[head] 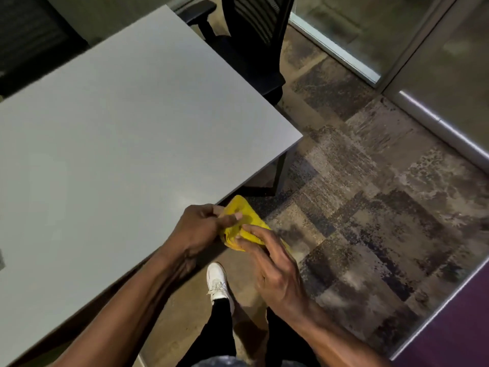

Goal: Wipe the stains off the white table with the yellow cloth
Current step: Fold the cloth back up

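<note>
The white table (127, 123) fills the left and middle of the view, its near edge running diagonally. A folded yellow cloth (247, 219) is held in the air just off that near edge, above the floor. My left hand (203, 227) pinches the cloth's left side with thumb and fingers. My right hand (272, 263) grips the cloth from the right, fingertips pressed into its lower fold. I can make out no distinct stains on the tabletop from here.
A black office chair (254, 43) stands at the table's far right side. Patterned carpet (370, 207) covers the floor to the right, bounded by glass partitions (370, 35). My white shoe (218, 284) is on the floor below the hands. A purple surface (455, 329) lies at the lower right.
</note>
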The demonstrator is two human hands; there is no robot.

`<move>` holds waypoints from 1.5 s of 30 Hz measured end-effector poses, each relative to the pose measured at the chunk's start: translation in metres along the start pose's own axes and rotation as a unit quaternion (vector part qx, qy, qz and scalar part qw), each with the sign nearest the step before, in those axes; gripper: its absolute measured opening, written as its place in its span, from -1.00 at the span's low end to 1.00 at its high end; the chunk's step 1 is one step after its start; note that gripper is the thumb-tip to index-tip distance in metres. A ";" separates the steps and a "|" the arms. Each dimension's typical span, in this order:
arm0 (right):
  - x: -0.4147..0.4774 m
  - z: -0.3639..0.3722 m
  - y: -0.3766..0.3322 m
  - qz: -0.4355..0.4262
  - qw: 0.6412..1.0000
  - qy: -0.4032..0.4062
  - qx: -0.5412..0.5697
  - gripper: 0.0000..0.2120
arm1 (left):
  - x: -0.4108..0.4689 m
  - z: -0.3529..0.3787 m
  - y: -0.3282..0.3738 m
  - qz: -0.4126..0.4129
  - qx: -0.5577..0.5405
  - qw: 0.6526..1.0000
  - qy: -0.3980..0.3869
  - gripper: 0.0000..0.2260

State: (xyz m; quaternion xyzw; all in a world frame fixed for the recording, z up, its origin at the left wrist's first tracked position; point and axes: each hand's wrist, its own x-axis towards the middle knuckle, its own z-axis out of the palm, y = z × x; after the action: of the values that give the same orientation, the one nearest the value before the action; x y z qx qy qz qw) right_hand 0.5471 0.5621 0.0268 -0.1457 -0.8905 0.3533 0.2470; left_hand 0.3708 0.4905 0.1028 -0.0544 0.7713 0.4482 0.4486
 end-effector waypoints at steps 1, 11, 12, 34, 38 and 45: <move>-0.004 -0.007 0.000 -0.018 1.000 -0.011 -0.003 -0.68 | -0.009 0.001 0.000 0.001 -0.016 1.000 -0.003 -0.79; -0.032 -0.074 0.007 0.015 0.999 -0.038 0.011 -0.65 | -0.062 0.002 -0.026 0.046 -0.085 0.995 0.018 -0.85; -0.029 -0.077 0.007 0.030 0.998 -0.042 0.025 -0.59 | -0.066 0.000 -0.027 0.057 -0.086 0.994 0.026 -0.83; 0.143 0.045 -0.127 0.011 0.971 -0.207 0.120 -0.77 | -0.098 -0.208 -0.066 0.146 -0.213 0.949 0.182 -0.76; 0.151 0.082 -0.162 0.012 0.970 -0.216 0.112 -0.81 | -0.092 -0.253 -0.092 0.179 -0.155 0.950 0.206 -0.76; 0.164 0.124 -0.200 0.057 0.965 -0.225 0.120 -0.80 | -0.087 -0.315 -0.114 0.209 -0.132 0.936 0.251 -0.87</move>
State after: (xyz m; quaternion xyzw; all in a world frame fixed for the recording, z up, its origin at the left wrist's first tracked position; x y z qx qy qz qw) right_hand 0.3257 0.4225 0.1443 -0.0819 -0.8644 0.4948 0.0350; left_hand 0.2751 0.1622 0.1560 -0.0616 0.7868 0.6012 0.1256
